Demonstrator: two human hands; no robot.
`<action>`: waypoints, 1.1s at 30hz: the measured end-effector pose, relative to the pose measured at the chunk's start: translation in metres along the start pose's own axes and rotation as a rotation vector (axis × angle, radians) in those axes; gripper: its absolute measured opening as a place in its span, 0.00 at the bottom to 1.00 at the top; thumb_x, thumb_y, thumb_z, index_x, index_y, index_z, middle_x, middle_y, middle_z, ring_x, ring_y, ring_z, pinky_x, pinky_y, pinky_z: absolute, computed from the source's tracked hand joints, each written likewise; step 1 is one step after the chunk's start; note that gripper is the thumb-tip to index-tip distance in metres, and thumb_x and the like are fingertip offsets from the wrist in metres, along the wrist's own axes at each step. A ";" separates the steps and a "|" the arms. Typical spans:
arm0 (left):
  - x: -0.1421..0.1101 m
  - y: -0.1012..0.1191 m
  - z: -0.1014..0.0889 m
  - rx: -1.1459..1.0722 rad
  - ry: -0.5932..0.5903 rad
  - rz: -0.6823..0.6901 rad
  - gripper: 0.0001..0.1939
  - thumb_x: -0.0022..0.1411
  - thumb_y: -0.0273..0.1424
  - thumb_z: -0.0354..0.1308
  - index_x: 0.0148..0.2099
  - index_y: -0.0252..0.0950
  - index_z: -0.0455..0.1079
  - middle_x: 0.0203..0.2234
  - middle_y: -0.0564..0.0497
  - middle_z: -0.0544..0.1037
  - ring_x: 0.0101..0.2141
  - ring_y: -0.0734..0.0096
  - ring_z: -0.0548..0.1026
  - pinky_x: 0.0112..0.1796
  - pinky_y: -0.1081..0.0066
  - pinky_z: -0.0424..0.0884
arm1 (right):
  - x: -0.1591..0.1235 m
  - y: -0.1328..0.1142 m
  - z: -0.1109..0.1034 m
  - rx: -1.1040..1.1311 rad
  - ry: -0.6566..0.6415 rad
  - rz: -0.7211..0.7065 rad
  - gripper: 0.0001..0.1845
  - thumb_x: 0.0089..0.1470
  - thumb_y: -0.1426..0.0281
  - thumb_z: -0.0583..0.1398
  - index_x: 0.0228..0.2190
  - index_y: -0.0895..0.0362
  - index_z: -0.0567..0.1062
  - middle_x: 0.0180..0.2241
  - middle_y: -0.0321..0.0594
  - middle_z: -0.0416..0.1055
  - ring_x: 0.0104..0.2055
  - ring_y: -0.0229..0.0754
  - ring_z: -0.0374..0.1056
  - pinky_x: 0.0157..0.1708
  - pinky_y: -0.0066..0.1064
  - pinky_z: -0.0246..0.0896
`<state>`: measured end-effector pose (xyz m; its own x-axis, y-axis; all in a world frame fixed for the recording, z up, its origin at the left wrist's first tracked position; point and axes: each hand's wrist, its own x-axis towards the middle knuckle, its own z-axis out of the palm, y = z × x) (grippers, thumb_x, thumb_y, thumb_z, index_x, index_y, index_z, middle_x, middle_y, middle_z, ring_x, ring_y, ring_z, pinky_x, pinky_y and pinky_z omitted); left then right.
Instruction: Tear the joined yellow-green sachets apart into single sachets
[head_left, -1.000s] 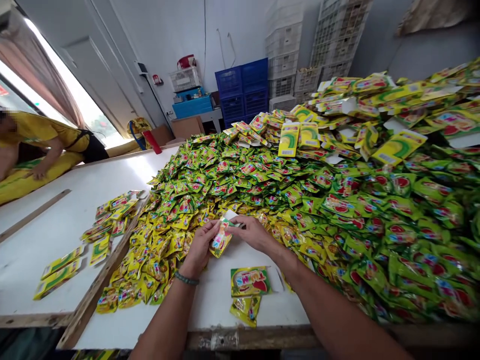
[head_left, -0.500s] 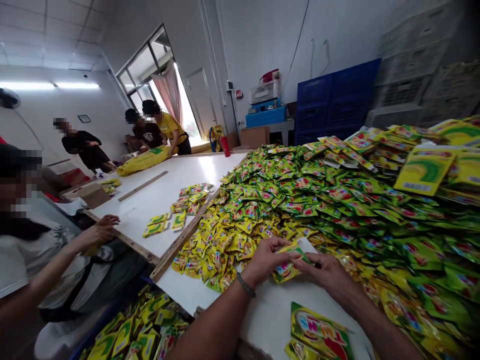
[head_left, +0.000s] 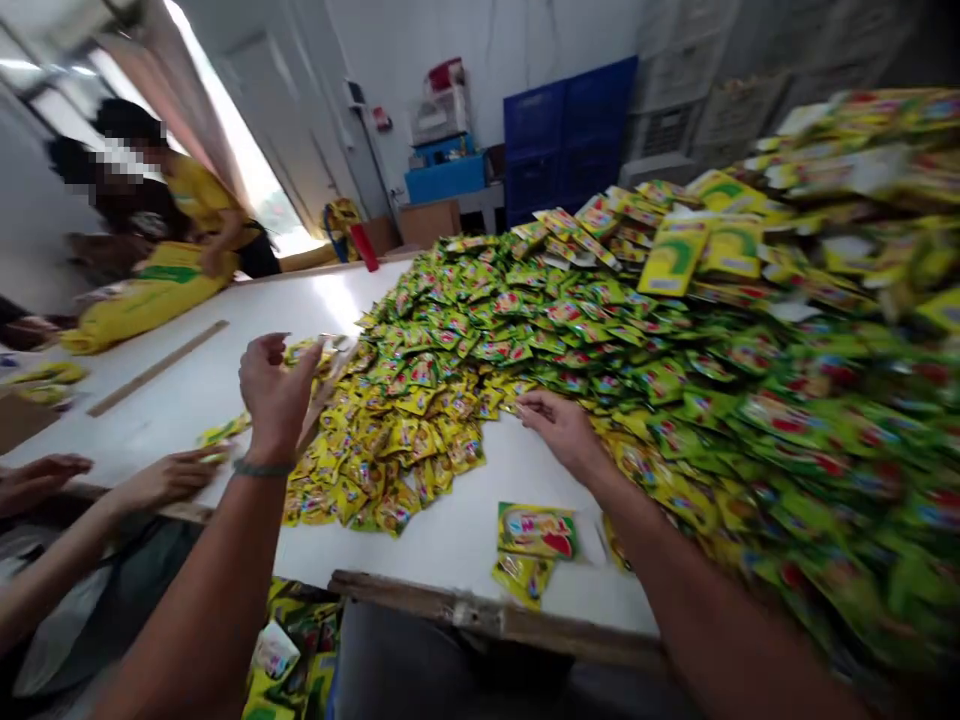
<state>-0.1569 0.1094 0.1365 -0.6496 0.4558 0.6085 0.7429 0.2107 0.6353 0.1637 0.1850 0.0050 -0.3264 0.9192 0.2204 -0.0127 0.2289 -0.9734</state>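
Note:
My left hand (head_left: 276, 392) is raised over the wooden divider of the table, thumb and fingers apart, with nothing visible in it; a dark band circles its wrist. My right hand (head_left: 559, 428) hangs over the white tabletop (head_left: 450, 500) at the edge of the small packets, fingers loosely extended and holding nothing I can see. Yellow packets (head_left: 405, 440) heap up between my hands, and green packets (head_left: 480, 310) pile behind them. Nearer to me lie a printed yellow-green flat box (head_left: 536, 530) and a yellow packet (head_left: 525, 578) partly under it.
Folded yellow cartons (head_left: 675, 252) top the pile at the right. A wooden rail (head_left: 457, 608) edges the table. At the left a co-worker's hand (head_left: 176, 478) reaches over the tabletop. Two people stand behind a yellow sack (head_left: 154, 290). A crate of packets (head_left: 289, 650) sits below.
My hands have parted, and the box they held is no longer in them. My left hand has moved left and up; the view has turned right. The co-worker's hand has reached toward the tabletop.

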 end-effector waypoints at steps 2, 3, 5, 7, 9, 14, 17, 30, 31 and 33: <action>-0.049 0.016 0.005 -0.035 -0.405 0.112 0.20 0.53 0.46 0.59 0.40 0.35 0.71 0.32 0.49 0.75 0.33 0.67 0.71 0.36 0.69 0.67 | 0.001 0.002 0.000 -0.041 0.038 -0.005 0.13 0.48 0.62 0.61 0.34 0.57 0.75 0.31 0.40 0.73 0.35 0.41 0.68 0.37 0.33 0.65; -0.079 0.026 0.008 -0.060 -0.621 0.175 0.19 0.54 0.47 0.58 0.37 0.35 0.72 0.30 0.50 0.75 0.32 0.67 0.71 0.36 0.69 0.67 | 0.002 0.003 -0.001 -0.062 0.049 -0.006 0.13 0.48 0.62 0.60 0.34 0.57 0.75 0.30 0.39 0.73 0.33 0.41 0.68 0.35 0.32 0.65; -0.139 0.043 0.014 -0.088 -0.941 0.397 0.19 0.54 0.47 0.59 0.38 0.36 0.72 0.34 0.48 0.75 0.36 0.64 0.71 0.40 0.67 0.67 | 0.002 0.003 -0.001 -0.085 0.061 -0.007 0.11 0.48 0.63 0.60 0.32 0.57 0.75 0.28 0.38 0.73 0.32 0.39 0.67 0.33 0.30 0.64; -0.188 0.056 0.023 -0.049 -1.130 0.616 0.28 0.49 0.49 0.62 0.47 0.37 0.70 0.42 0.44 0.73 0.43 0.57 0.69 0.45 0.61 0.65 | 0.002 0.002 0.000 -0.100 0.084 -0.005 0.10 0.49 0.64 0.59 0.31 0.57 0.75 0.26 0.36 0.72 0.30 0.38 0.67 0.31 0.28 0.63; -0.216 0.062 0.031 0.021 -1.240 0.763 0.37 0.45 0.47 0.65 0.56 0.39 0.64 0.47 0.42 0.70 0.47 0.52 0.66 0.46 0.58 0.64 | 0.002 -0.001 -0.002 -0.154 0.138 -0.016 0.10 0.50 0.64 0.58 0.30 0.57 0.75 0.25 0.36 0.72 0.28 0.38 0.67 0.29 0.27 0.62; -0.208 0.061 0.051 0.159 -1.244 0.718 0.33 0.49 0.43 0.64 0.56 0.37 0.63 0.40 0.43 0.71 0.41 0.57 0.68 0.41 0.63 0.65 | 0.003 -0.010 -0.014 -0.355 0.319 -0.057 0.09 0.53 0.66 0.56 0.29 0.56 0.75 0.25 0.35 0.73 0.27 0.38 0.67 0.27 0.26 0.58; -0.184 0.061 0.064 0.229 -1.104 0.615 0.30 0.46 0.48 0.63 0.48 0.35 0.68 0.37 0.43 0.69 0.39 0.55 0.68 0.39 0.63 0.65 | 0.003 -0.012 -0.021 -0.479 0.423 -0.051 0.10 0.55 0.66 0.55 0.29 0.55 0.75 0.24 0.35 0.73 0.26 0.39 0.66 0.27 0.27 0.57; -0.168 0.046 0.095 -0.538 -1.070 -0.203 0.28 0.39 0.42 0.69 0.42 0.31 0.72 0.32 0.47 0.77 0.32 0.62 0.73 0.33 0.70 0.67 | 0.011 -0.004 -0.017 -1.282 0.322 -0.405 0.16 0.57 0.78 0.51 0.46 0.58 0.71 0.52 0.50 0.65 0.48 0.52 0.59 0.45 0.42 0.52; -0.167 0.046 0.094 -0.592 -1.091 -0.243 0.28 0.39 0.41 0.69 0.42 0.32 0.71 0.32 0.47 0.77 0.32 0.63 0.73 0.33 0.70 0.67 | 0.015 -0.003 -0.018 -1.340 0.315 -0.410 0.16 0.57 0.78 0.51 0.45 0.58 0.72 0.52 0.50 0.64 0.48 0.52 0.58 0.44 0.43 0.51; -0.164 0.046 0.091 -0.717 -1.125 -0.301 0.28 0.43 0.40 0.68 0.45 0.33 0.70 0.35 0.47 0.78 0.34 0.65 0.73 0.35 0.72 0.68 | 0.020 -0.001 -0.021 -1.385 0.305 -0.419 0.14 0.57 0.77 0.52 0.41 0.58 0.73 0.49 0.50 0.67 0.45 0.52 0.59 0.42 0.43 0.51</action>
<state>-0.0016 0.1232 0.0221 -0.0332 0.9955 -0.0887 0.1278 0.0923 0.9875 0.1766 0.2101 0.0119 -0.3180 0.7003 0.6391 0.8950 0.4441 -0.0414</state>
